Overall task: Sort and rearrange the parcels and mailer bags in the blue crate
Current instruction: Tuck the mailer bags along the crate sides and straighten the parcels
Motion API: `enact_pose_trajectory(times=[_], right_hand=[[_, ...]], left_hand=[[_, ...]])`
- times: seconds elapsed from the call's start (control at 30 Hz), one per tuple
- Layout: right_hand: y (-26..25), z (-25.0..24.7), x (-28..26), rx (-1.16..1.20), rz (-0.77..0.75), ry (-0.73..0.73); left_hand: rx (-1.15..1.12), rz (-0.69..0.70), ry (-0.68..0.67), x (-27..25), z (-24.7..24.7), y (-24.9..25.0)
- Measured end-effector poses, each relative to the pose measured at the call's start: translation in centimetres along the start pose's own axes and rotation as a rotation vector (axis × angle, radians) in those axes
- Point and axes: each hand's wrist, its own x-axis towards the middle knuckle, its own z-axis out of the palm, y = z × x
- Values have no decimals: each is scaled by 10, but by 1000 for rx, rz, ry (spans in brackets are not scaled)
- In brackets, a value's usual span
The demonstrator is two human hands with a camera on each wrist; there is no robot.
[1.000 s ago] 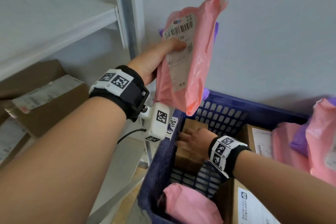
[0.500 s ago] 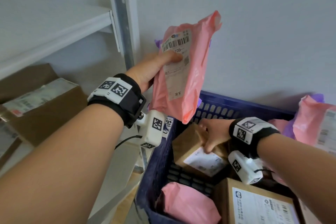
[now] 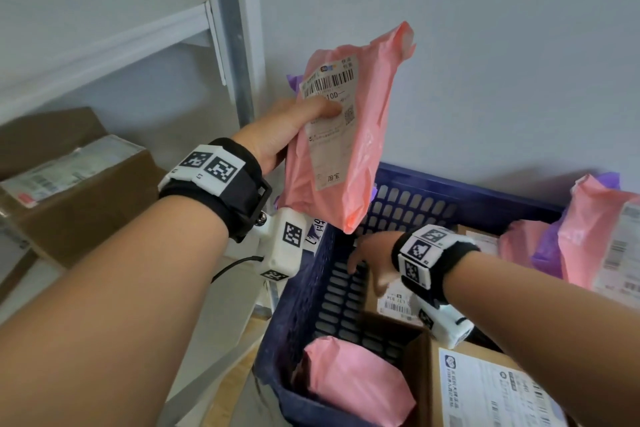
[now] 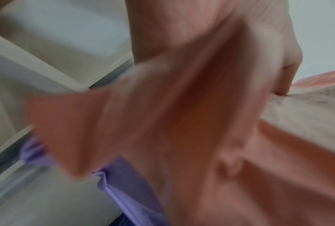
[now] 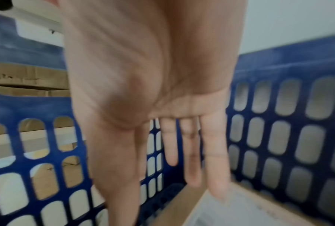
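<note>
My left hand grips a pink mailer bag with a white barcode label, held upright above the blue crate's far left corner; a purple bag peeks out behind it. In the left wrist view the pink mailer bag fills the frame. My right hand is down inside the crate, fingers straight and spread, holding nothing, just over a small cardboard box with a white label. The blue crate walls surround the hand.
In the crate lie a pink mailer at the near left, a labelled cardboard parcel at the near right, and pink and purple bags at the right. Cardboard boxes sit under a white shelf on the left.
My right hand has let go of the small cardboard box, which now lies flat lower in the crate, and the hand has opened. The left hand still holds the pink mailer up.
</note>
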Motion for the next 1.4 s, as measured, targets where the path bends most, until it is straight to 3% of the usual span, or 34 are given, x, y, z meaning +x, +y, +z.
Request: enact_pose_trajectory(times=[0.1,0.2,0.43,0.6,0.77,0.93,1.13,1.4], right_hand=[[-4,8,17,-14,11,-227],[-1,11,20,-26,34,-315],[7,12,18,14,109,-158],[-39,-13,-37,-7,-90,-134],[-83,5,-51,-155,-222,-197],[-96,21,-39,-72,-132,-127],[-58,22,-17,203,-44,38],[-41,2,-16,107,-36,-258]], left_hand=[[-7,3,6,-1,-4,0],[-10,-4,27,-1,-7,-1],[-31,-8,38,-1,-8,-2],[-27,-22,40,-4,-6,0],[12,-36,63,-10,0,2],[-2,-21,105,-18,-1,-2],[-5,-18,123,-23,-1,-4],[-17,-17,122,-29,-5,-4]])
